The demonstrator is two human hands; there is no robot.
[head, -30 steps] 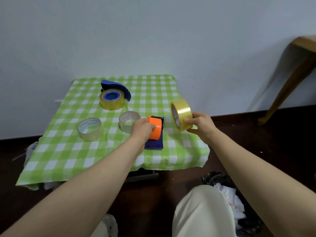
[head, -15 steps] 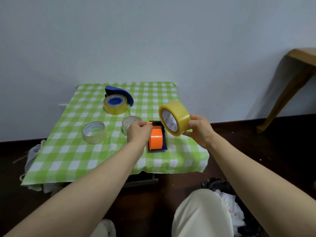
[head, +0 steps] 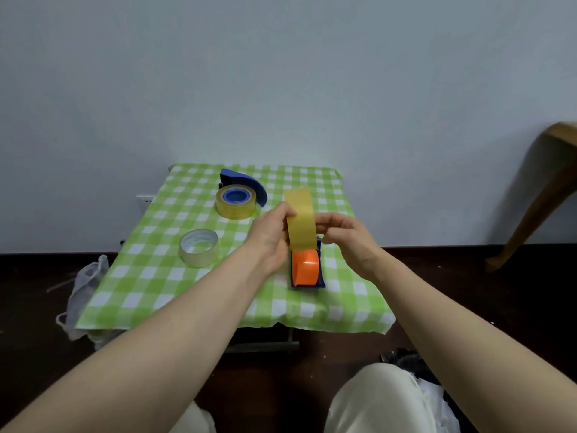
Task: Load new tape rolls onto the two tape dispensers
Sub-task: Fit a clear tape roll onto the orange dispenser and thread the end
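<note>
A yellow tape roll (head: 300,218) stands on edge in the air, gripped from both sides by my left hand (head: 271,235) and my right hand (head: 345,237). Directly below it on the table lies the orange and dark blue tape dispenser (head: 306,268). At the back of the table the blue dispenser (head: 246,184) carries a yellow roll (head: 235,203) on its hub. A clear tape roll (head: 199,247) lies flat to the left. A second clear roll seen earlier is hidden behind my left hand.
The small table wears a green checked cloth (head: 150,276) and stands against a pale wall. A white plastic bag (head: 84,282) hangs at its left edge. A wooden furniture leg (head: 537,207) curves down at the far right. My knees show below.
My left hand left the orange dispenser and took hold of the yellow roll. The roll moved left over the dispenser and turned edge-on to me.
</note>
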